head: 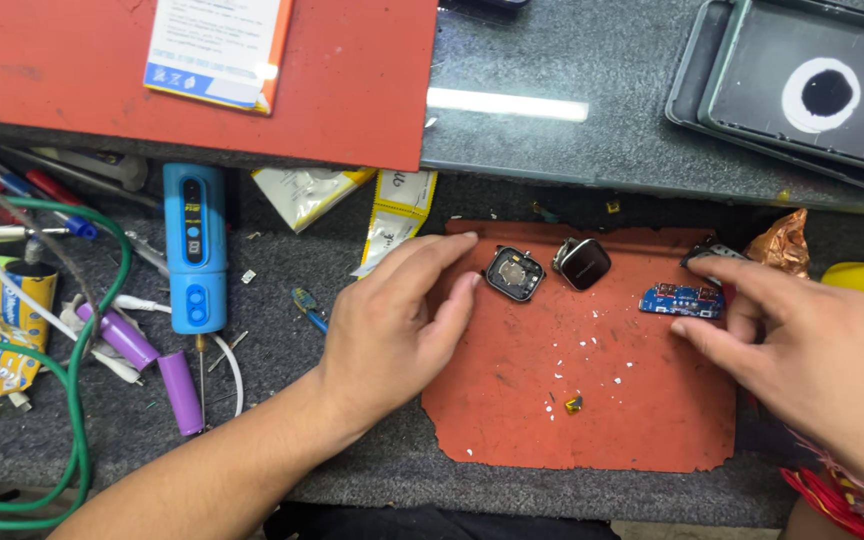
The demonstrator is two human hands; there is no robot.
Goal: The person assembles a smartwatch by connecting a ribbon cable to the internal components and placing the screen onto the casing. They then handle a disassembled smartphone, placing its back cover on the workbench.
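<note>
Small blue circuit board (pixel 682 299) lies flat near the right edge of the red mat (pixel 572 420), long axis running left-right, face up. Right hand (pixel 802 340) over it, fingers pinching the board's right end; whether it is truly clamped is unclear, the fingers cover that end. Left hand (pixel 392 320) rests loose on the mat's left edge, holding nothing, fingertips just beside an opened square watch case (pixel 514 273), its black back piece (pixel 582 263) next to it. White specks on the mat. Grey felt-like bench; blue electric screwdriver (pixel 194 248), purple cells (pixel 180 392), green cable (pixel 77 400) at left. Dark tray (pixel 692 100) cut off top right.
</note>
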